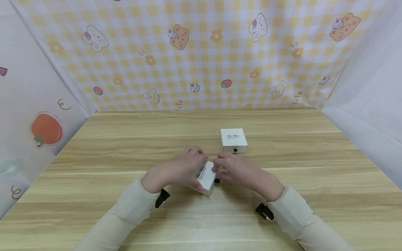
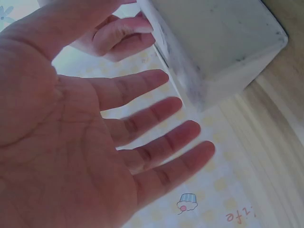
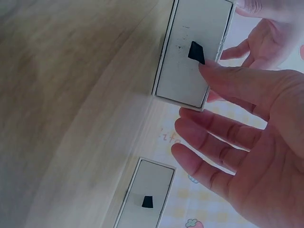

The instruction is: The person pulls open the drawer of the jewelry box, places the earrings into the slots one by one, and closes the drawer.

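Note:
A small white gift box [image 1: 207,176] with dark lettering on its lid lies tilted on the table between both hands. My left hand [image 1: 182,169] spans it, thumb on the near side and fingertips at the far edge, holding it. On the box's right end, a black pull tab [image 3: 196,52] sticks out of the drawer front. My right hand [image 1: 237,170] is at that end; its thumb tip touches the tab's lower corner, and its index finger lies against the lid edge. The other right fingers extend past the box.
A second white gift box [image 1: 233,137] stands behind the right hand, its black tab facing me. The wood-grain table [image 1: 125,139] runs back to a yellow checked cloth [image 1: 201,62] with cartoon prints. White cloth hangs at both sides.

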Motion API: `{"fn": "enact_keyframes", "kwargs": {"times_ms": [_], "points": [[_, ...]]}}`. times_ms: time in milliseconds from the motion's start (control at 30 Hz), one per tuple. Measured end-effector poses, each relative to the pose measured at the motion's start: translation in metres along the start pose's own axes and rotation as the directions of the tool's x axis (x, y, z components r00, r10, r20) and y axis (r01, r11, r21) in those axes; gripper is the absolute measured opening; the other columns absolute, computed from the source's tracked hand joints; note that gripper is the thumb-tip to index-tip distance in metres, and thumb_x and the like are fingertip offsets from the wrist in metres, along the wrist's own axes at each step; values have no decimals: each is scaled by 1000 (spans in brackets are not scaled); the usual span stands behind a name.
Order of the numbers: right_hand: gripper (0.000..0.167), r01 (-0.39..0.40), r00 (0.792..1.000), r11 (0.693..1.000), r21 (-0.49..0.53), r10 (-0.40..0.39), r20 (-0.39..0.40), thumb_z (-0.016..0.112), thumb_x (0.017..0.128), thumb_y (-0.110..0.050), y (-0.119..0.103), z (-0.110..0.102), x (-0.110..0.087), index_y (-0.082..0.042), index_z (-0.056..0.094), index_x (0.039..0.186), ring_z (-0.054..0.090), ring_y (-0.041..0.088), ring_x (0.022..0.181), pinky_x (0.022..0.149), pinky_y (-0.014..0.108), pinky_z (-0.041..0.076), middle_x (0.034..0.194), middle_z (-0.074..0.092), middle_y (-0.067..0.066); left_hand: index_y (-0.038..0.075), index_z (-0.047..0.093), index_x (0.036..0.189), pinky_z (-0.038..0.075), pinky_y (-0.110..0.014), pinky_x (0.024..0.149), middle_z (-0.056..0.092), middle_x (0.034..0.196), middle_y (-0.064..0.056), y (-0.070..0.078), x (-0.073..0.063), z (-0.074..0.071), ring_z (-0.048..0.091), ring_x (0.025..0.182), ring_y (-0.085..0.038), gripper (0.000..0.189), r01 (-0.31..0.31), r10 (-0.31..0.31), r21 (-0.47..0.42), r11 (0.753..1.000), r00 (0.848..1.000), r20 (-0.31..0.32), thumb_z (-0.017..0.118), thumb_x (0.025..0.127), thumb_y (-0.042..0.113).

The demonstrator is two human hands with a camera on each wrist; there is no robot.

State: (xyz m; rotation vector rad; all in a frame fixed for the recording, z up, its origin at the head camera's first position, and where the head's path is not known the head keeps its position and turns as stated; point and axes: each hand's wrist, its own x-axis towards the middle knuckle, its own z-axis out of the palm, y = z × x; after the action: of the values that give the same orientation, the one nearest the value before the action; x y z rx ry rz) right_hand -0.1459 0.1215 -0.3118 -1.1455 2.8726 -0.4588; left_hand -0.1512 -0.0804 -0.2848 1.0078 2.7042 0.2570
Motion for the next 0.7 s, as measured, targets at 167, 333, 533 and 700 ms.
{"fn": "enact_keyframes", "kwargs": {"times_ms": [167,333,533,700], "points": [[10,-1,999,1000,-23,0,-35,71,81,-16,-3,3,0,-13,65,89,59,12,80,71,25,50,90,59,-3,7,33,143,38,-42,101,30,145,-15,-1,-3,-2,35,127,-30,91,98,-98,-41,994,995,11,76,72,43],[11,1,996,999,-51,-6,-87,72,79,-18,-8,6,1,-12,65,84,57,9,73,67,23,49,84,59,-3,7,32,143,43,-40,93,31,142,-15,-1,-7,-5,39,119,-27,87,163,-163,-79,983,987,11,74,76,43],[9,-1,989,995,-104,-14,-149,72,78,-14,-17,9,1,-9,65,80,52,8,65,60,20,45,76,57,-2,8,44,134,45,-36,83,41,129,-14,2,-9,-6,44,105,-25,77,168,-168,-28,985,986,-4,75,73,44],[9,-32,985,985,-170,3,-170,72,76,-11,-24,12,1,-9,63,76,49,11,62,56,22,42,72,55,-1,6,55,112,42,-30,71,48,99,-7,9,-10,-5,45,85,-21,60,168,-167,91,982,986,-11,76,72,46]]}}
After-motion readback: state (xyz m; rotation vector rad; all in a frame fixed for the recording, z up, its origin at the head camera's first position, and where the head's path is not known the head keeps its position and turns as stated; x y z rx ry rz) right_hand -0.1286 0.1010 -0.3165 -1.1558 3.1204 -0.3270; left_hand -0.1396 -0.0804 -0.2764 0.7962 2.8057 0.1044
